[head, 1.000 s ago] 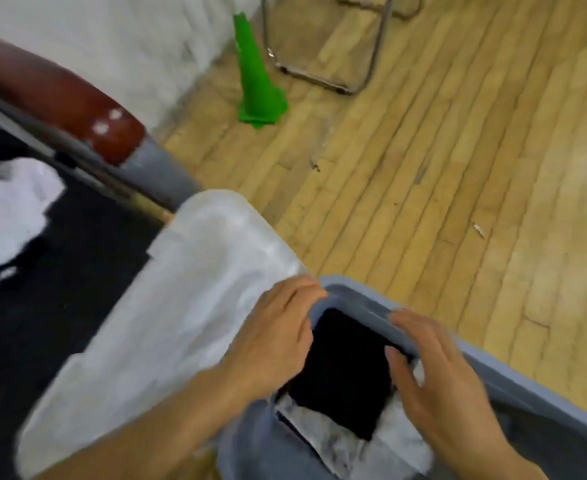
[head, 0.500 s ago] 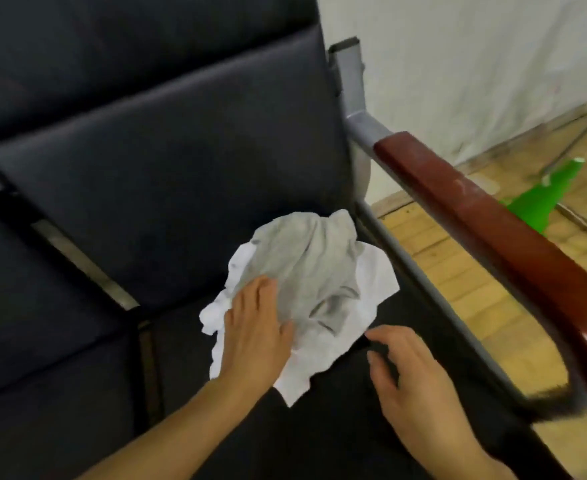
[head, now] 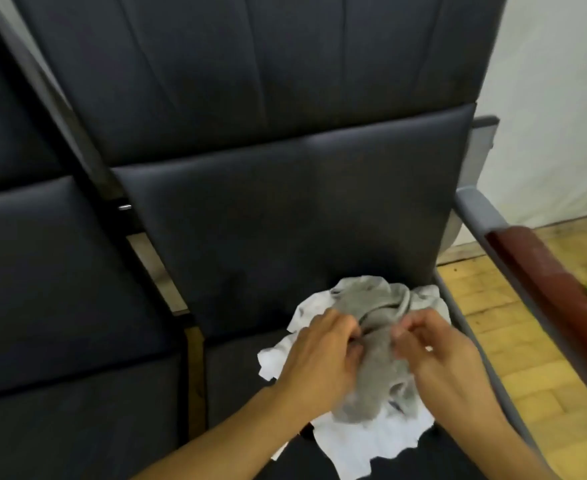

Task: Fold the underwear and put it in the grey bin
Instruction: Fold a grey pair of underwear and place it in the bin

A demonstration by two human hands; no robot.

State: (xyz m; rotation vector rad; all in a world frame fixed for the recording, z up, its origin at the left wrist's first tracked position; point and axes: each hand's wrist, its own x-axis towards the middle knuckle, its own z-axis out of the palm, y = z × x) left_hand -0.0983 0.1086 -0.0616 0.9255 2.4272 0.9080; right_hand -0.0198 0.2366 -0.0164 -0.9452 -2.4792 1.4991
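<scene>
Dark padded seat (head: 250, 393) with tall backrest (head: 285, 202) fills most of the view; a 2nd dark seat is seen at its left edge. A grey frame with red armrest (head: 544, 282) runs along the seat's right edge, wood floor (head: 493, 323) beyond it. The grey bin is not seen.

A white cloth (head: 371, 441), crumpled, is spread near the seat's right edge toward the front. The grey underwear (head: 375, 372) is bunched on top of it, unfolded.

The left hand (head: 319, 358) is curled with fingertips pinching the underwear's left part. The right hand (head: 448, 358) is likewise curled and pinching its right part; exact contact is blurred.

Handling, judged: soft, light, limp fabric, no stiffness, easily snagged together with the white cloth below. A hold at the waistband corners is suggested, 1 per hand, so the piece can be lifted and shaken flat. The band itself cannot be made out in the bunch.

Room: open seat surface is available left of the pile for flattening and folding. The right side is tight against the frame and armrest, and cloth could slip off that edge to the floor.
</scene>
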